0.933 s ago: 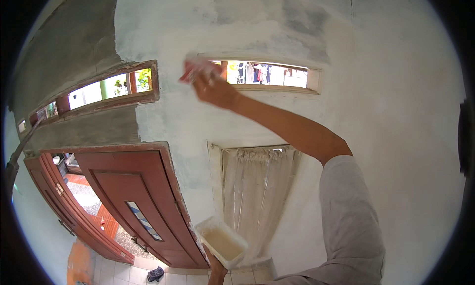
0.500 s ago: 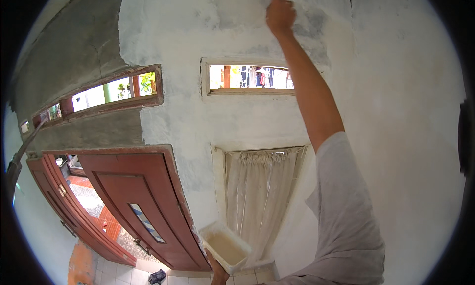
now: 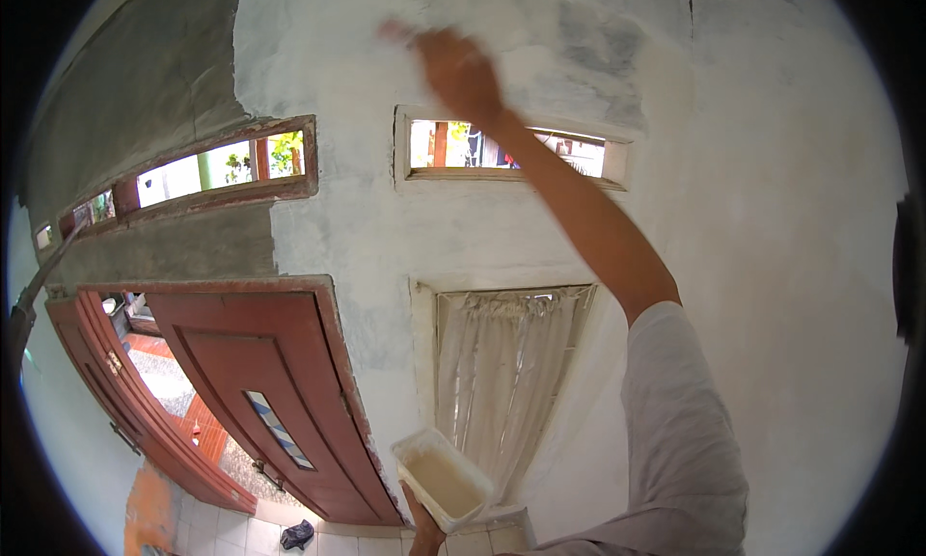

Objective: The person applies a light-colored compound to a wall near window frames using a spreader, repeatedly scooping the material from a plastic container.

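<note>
My left hand [image 3: 424,529] grips a white rectangular plastic tub [image 3: 444,477] from its near left side, low in front of the curtain. A pale cream layer coats the tub's inside; its mouth is tilted up toward me. My right hand [image 3: 461,72] is raised high, close to the white-coated wall [image 3: 357,64] and just above a narrow vent window [image 3: 422,143]. Its fingers look curled, but motion smears them. A blurred reddish tip juts out on its left, and I cannot make out what it is. Patchy grey areas show in the wall's coating.
Below the vent hangs a beige curtain [image 3: 492,363] in a window frame. Left of it stand a red-brown door [image 3: 260,363], partly ajar, and bare grey wall [image 3: 145,83]. A dark crumpled thing [image 3: 297,535] lies on the tiled floor. A second pale wall [image 3: 791,267] rises on the right.
My right hand has swept left and slightly down across the upper wall, uncovering the vent window's right end. My left hand and the tub stay nearly in place.
</note>
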Demonstrator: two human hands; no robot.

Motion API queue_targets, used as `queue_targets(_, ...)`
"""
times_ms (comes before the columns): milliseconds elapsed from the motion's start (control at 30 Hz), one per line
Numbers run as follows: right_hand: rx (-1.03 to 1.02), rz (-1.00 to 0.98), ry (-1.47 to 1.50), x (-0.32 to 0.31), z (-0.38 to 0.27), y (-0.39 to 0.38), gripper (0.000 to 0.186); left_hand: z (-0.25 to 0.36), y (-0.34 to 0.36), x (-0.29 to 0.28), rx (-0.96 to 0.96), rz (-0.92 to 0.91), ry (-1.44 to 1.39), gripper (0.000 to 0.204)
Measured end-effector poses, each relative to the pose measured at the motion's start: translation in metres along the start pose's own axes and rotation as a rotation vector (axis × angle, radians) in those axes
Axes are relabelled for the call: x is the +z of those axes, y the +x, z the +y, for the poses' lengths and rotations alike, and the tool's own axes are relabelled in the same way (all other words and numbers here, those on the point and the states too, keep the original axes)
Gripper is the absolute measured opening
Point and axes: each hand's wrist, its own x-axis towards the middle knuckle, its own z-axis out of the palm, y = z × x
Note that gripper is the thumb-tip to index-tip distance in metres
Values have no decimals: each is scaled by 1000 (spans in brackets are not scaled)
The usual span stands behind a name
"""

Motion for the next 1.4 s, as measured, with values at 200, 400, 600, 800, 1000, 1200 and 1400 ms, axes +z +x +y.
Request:
queue_targets(200,483,-77,-327,-10,149,-16,24,11,-7,5,45,49,72,84)
queue_targets(400,-315,-149,-364,-7,-30,-98,33,9,1,4,13,-27,25,82)
queue_targets(600,418,-241,844,-169,-117,-141,18,10,1,24,-77,0,29,78)
queue_targets(800,1880,-448,1133,-337,-146,-276,15,-6,19,44,-161,-40,150,77)
queue_targets(1000,2286,-596,841,-460,-159,-301,13,-38,25,21,-355,-100,164,74)
queue_targets(1200,1783,-1054,569,-532,-181,-286,14,-87,9,21,-488,-44,121,74)
queue_targets(1400,1273,-1516,260,-542,-216,-314,17,-113,-6,57,-645,-105,271,80)
